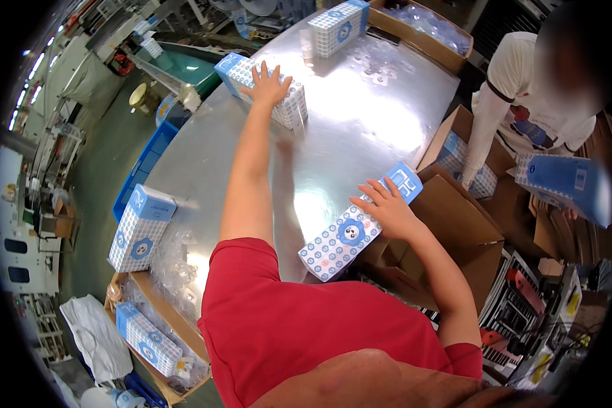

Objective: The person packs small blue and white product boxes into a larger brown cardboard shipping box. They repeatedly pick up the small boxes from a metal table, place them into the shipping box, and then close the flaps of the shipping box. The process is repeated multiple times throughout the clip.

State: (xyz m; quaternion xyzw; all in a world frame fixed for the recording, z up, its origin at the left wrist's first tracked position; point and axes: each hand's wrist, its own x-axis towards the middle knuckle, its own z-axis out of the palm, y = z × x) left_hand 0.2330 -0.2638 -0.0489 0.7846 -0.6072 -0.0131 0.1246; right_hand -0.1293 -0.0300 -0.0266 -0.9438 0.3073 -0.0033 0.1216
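Note:
A blue-and-white patterned carton (291,109) stands near the far left edge of the metal table. My left hand (268,87) reaches out to it, open, with fingers spread over its top. Closer to me, a second patterned carton (340,239) with a cartoon face in a blue badge lies slantwise at the table's near right edge. My right hand (389,209) rests across its blue end, fingers apart and flat on its face. The undersides of both cartons are hidden.
An open cardboard box (449,231) stands right of the table, where a co-worker (517,95) handles similar cartons. More cartons stand at the table's left (143,228) and far end (338,28). Trays of clear plastic pieces (421,27) sit at the edges. A blue crate (146,163) is beyond the left edge.

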